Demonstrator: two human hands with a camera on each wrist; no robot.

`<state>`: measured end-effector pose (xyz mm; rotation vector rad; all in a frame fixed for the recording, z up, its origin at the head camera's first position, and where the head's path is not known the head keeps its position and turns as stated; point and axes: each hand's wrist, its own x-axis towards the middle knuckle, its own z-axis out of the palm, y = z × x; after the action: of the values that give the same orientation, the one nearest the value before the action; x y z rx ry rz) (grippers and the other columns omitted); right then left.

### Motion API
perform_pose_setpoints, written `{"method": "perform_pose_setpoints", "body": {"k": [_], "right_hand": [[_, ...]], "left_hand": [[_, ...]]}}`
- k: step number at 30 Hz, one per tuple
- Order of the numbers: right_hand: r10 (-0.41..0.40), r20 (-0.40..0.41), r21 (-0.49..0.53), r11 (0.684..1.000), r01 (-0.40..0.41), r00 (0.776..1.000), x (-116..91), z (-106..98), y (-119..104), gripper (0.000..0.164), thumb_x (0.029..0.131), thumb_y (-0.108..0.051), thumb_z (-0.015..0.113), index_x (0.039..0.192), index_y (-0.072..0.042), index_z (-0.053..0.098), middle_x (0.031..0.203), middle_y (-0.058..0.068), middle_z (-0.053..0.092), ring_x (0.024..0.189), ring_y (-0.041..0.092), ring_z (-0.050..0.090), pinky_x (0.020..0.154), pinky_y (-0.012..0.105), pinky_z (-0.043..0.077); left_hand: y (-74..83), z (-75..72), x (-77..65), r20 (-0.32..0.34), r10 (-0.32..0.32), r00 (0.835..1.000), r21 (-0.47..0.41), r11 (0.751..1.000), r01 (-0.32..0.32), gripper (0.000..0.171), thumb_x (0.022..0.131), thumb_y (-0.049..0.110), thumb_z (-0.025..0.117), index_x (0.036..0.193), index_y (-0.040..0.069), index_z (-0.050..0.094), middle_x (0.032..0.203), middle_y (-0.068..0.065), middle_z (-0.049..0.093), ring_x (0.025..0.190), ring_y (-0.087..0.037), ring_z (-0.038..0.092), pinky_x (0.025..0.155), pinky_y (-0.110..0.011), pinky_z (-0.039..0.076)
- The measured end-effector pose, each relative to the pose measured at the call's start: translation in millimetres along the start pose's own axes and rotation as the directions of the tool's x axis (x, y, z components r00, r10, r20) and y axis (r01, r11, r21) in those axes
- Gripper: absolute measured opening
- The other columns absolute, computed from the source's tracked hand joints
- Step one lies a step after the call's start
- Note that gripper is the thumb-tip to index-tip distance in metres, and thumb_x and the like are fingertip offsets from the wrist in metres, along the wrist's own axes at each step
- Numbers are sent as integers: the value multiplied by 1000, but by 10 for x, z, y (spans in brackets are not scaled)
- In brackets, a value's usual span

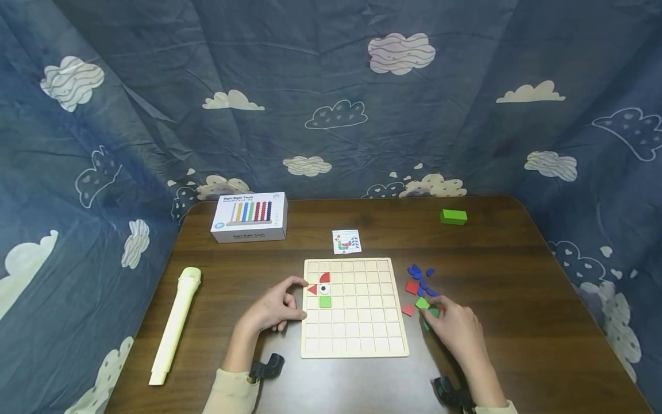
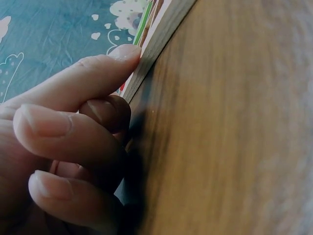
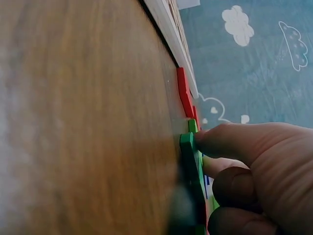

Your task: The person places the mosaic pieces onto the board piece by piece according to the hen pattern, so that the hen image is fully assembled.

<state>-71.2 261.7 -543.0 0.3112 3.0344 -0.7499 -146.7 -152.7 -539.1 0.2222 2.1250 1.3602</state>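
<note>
A pale wooden grid board lies on the table. Along its left edge, my left hand rests thumb and forefinger spread apart, the other fingers curled under. On the board's left part sit a red triangle, a red quarter-round piece, a white round piece with a black dot and a green square. Right of the board, my right hand pinches a light green square between thumb and forefinger. Close to the thumb in the right wrist view is a dark green piece.
Beside the board lie a red square, another red piece and several blue pieces. Behind it is a picture card. A white box, a cream microphone-shaped stick and a green block stand farther out.
</note>
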Motion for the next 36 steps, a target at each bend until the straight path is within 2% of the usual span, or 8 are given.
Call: {"method": "perform_pose_setpoints", "body": {"k": [6, 13, 18, 22, 25, 30, 36], "right_hand": [[-34, 6, -24, 999, 34, 999, 16, -1, -9, 44, 92, -33, 81, 122, -2, 76, 59, -3, 46, 52, 13, 36, 47, 28, 28], [-151, -97, -19, 988, 150, 984, 38, -41, -122, 38, 90, -26, 84, 118, -1, 78, 56, -4, 47, 49, 10, 35, 45, 24, 26], [-276, -86, 29, 960, 279, 957, 18, -19, -553, 31, 89, -23, 86, 115, -7, 80, 55, -7, 44, 47, 6, 33, 45, 21, 25], [-381, 4, 60, 923, 380, 924, -29, 159, -1010, 28, 86, -28, 88, 109, -14, 81, 54, -12, 45, 49, 2, 33, 47, 20, 26], [-450, 59, 60, 893, 446, 891, -70, 324, -1262, 26, 85, -31, 89, 107, -17, 82, 53, -14, 44, 49, 0, 33, 48, 20, 26], [-499, 99, 28, 866, 499, 861, -91, 524, -1465, 21, 85, -31, 88, 103, -20, 83, 53, -14, 39, 49, 1, 31, 48, 22, 25], [-506, 101, 10, 862, 507, 857, -62, 647, -1522, 21, 84, -31, 89, 101, -20, 83, 53, -14, 44, 51, 4, 33, 49, 24, 28]], "left_hand": [[-15, 5, -6, 5, -6, 1000, -9, 1000, 7, 67, 88, 11, 84, 146, 20, 51, 66, 2, 61, 41, -10, 48, 39, -22, 38], [-10, -3, -13, 12, -5, 1000, -28, 1000, 5, 68, 88, 11, 83, 146, 20, 50, 66, 2, 61, 41, -10, 48, 40, -22, 38], [-20, -16, -16, 16, -8, 1000, -41, 999, 8, 68, 89, 10, 83, 148, 19, 50, 67, 1, 61, 41, -10, 48, 40, -22, 38], [-25, -18, -12, 15, -12, 1000, -42, 999, 13, 67, 89, 10, 83, 147, 20, 50, 66, 1, 61, 41, -10, 48, 40, -23, 38], [-16, -16, -5, 12, -7, 1000, -30, 1000, 7, 67, 89, 11, 83, 147, 21, 51, 66, 1, 61, 41, -11, 49, 40, -23, 39], [-1, -11, -5, 11, -2, 1000, -15, 1000, 2, 67, 89, 12, 83, 146, 21, 50, 66, 2, 61, 41, -11, 49, 40, -23, 38], [-1, -2, -1, 10, 9, 1000, -14, 1000, -8, 66, 89, 10, 83, 146, 20, 51, 64, 3, 60, 40, -9, 48, 39, -22, 38]]}}
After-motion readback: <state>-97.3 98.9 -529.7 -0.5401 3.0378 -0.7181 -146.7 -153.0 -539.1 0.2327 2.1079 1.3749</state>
